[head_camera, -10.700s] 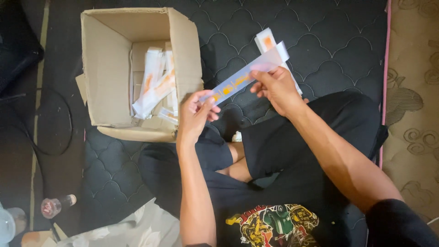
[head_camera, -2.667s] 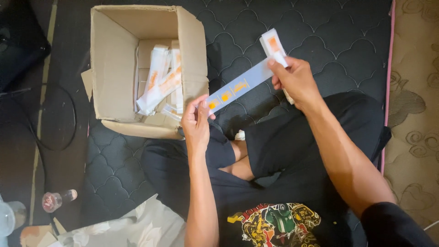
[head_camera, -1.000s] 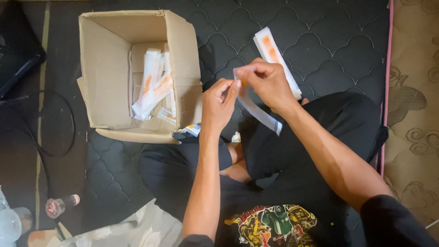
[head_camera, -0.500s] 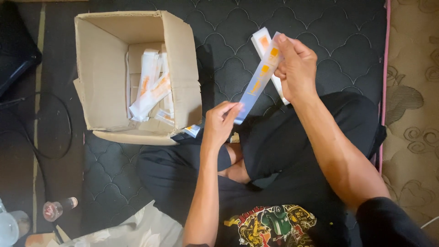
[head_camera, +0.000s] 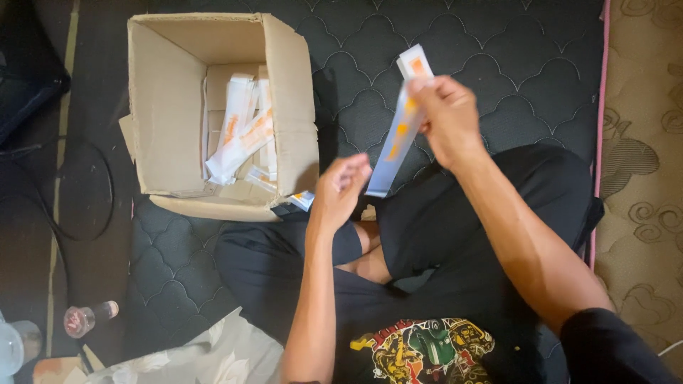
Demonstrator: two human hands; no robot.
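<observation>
Left hand (head_camera: 340, 190) now off the white strip (head_camera: 395, 142), fingers loosely curled, right hand (head_camera: 447, 117) pinching its top, cardboard box (head_camera: 167, 121) at nine o'clock.

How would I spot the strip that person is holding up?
Start at the open cardboard box on the dark mat. Just to its right, the right hand pinches a long white strip. Unlike the strips in the box, it hangs in the air.

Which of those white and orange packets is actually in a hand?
The long flat one pinched at its top by the right hand. The others lie in the cardboard box, and one rests on the mattress behind it.
</observation>
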